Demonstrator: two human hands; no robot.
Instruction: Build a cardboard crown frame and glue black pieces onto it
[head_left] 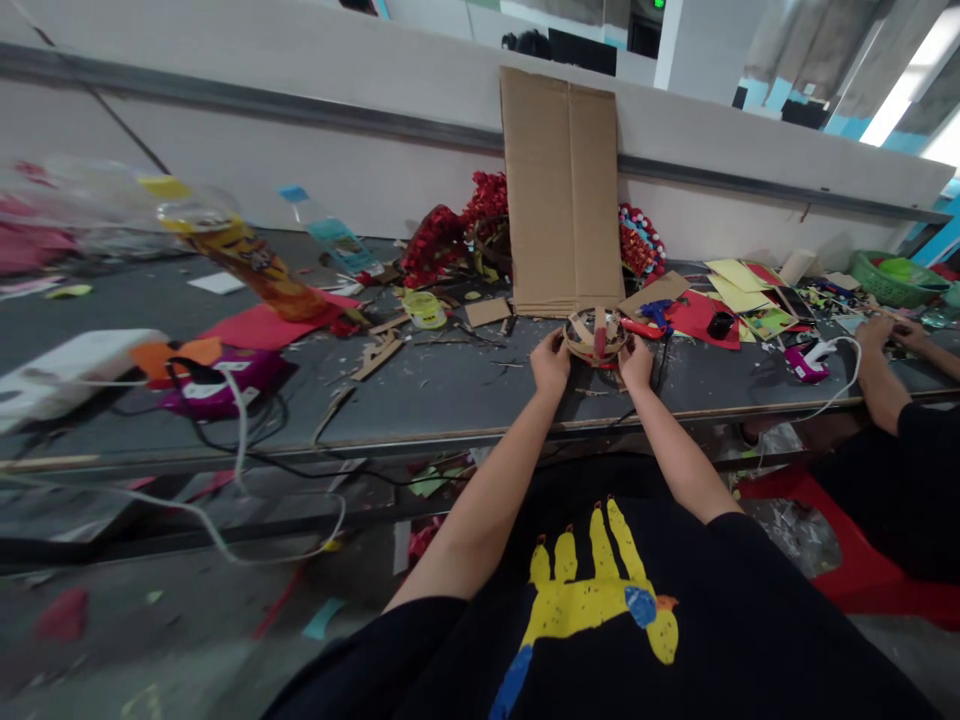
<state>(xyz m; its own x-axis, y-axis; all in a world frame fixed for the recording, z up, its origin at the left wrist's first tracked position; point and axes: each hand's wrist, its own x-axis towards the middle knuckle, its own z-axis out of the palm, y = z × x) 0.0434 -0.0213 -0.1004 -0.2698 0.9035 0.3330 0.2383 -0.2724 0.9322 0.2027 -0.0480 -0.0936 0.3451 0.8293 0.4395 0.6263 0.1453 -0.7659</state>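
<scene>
A small round frame of brown cardboard strips (598, 338), with a reddish strip across its middle, is held just over the table's front part. Its left side is between the curled fingers of my left hand (551, 360). On the opposite side my right hand (637, 360) grips the rim the same way. Fingertips of both hands are partly hidden by the frame. Close to my right hand lies a blue glue gun (658, 314) beside a red-handled tool (639, 328). A tall folded cardboard sheet (566, 190) stands upright behind the frame.
Scraps litter the dark table (450, 390). Leftward stand a tilted drink bottle (247, 260), a blue-capped bottle (330, 235) and a purple power strip (225, 380) with cables. Red paper (701, 318) lies to the right. A co-worker's hands (885, 335) are at the far right near a green basket (896, 280).
</scene>
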